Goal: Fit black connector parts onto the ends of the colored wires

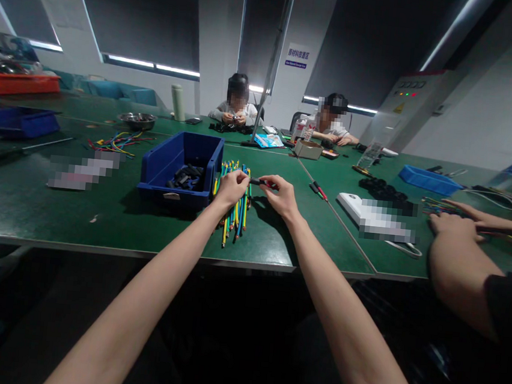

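Over the green table, my left hand (pixel 233 187) and my right hand (pixel 281 197) face each other with fingertips pinched. Between them is a small black tubular piece with a red part (pixel 257 181); my left fingertips are at its black end and my right fingers close around the red part. Its exact kind is too small to make out. Under and beside my left hand lies a pile of short yellow, green and blue wires (pixel 235 220). Left of that pile stands a blue bin (pixel 174 197) with small black parts (pixel 188 177) inside.
Right of my hands lie small black pieces with red and green ends (pixel 318 191). A white power bank (pixel 358 214) sits farther right, near a co-worker's hands (pixel 456 222). Two people sit across the table. A metal bowl (pixel 136 121) and loose coloured wires (pixel 118 141) are at left.
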A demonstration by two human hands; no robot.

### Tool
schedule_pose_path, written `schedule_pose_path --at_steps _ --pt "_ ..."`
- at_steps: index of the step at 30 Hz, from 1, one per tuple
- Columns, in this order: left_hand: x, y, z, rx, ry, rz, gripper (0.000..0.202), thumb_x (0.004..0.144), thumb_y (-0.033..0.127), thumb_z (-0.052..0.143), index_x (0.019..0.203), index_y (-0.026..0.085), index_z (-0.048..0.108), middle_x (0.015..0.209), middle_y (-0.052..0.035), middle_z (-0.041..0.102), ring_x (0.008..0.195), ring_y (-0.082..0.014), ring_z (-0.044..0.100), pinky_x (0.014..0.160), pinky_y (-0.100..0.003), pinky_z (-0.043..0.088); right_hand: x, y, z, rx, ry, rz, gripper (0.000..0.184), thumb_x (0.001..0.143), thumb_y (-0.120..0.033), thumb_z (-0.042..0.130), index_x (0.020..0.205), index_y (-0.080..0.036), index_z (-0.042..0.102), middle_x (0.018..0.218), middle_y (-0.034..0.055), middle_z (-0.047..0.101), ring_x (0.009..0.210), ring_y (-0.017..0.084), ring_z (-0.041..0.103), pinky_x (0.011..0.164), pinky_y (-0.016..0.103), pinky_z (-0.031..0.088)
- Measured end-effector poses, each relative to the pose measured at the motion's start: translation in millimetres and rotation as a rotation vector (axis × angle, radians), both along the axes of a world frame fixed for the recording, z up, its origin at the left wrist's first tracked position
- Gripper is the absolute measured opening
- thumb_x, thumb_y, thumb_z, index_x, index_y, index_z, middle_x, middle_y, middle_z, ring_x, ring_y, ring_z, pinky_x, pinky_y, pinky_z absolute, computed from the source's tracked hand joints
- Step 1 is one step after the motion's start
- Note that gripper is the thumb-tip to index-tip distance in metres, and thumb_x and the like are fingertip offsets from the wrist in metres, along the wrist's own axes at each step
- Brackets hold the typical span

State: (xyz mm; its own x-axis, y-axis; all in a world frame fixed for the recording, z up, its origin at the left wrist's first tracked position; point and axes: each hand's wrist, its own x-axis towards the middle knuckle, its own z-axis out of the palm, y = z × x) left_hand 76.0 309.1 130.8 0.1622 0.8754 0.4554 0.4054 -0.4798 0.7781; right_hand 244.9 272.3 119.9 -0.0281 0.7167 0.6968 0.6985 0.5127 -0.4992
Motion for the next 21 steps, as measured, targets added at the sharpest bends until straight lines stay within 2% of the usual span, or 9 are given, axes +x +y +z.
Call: schedule_pose_path --at_steps 13,21 --pt "-0.4 -2.4 2.3 0.013 0.028 0.021 0.015 0.082 0.020 0.051 0.077 0.017 0.065 0.078 -0.0048 0.070 0.078 -0.0185 0.064 0.077 -0.029 0.047 0.1 4.3 -2.6 0.000 -0.034 0.028 0.019 0.082 -0.024 0.052 0.093 -0.021 0.067 0.079 0.0020 0.062 0.074 0.016 0.054 0.071 0.029 0.042" --pt "-1.2 -4.1 3.5 0.073 0.046 0.036 0.014 0.084 0.020 0.052 0.079 0.018 0.065 0.081 -0.0054 0.071 0.080 -0.0185 0.064 0.077 -0.028 0.046 -2.6 3.7 -1.1 -0.017 -0.072 -0.009 0.019 0.086 -0.026 0.049 0.092 -0.021 0.065 0.083 0.0036 0.064 0.075 0.018 0.053 0.071 0.030 0.042"
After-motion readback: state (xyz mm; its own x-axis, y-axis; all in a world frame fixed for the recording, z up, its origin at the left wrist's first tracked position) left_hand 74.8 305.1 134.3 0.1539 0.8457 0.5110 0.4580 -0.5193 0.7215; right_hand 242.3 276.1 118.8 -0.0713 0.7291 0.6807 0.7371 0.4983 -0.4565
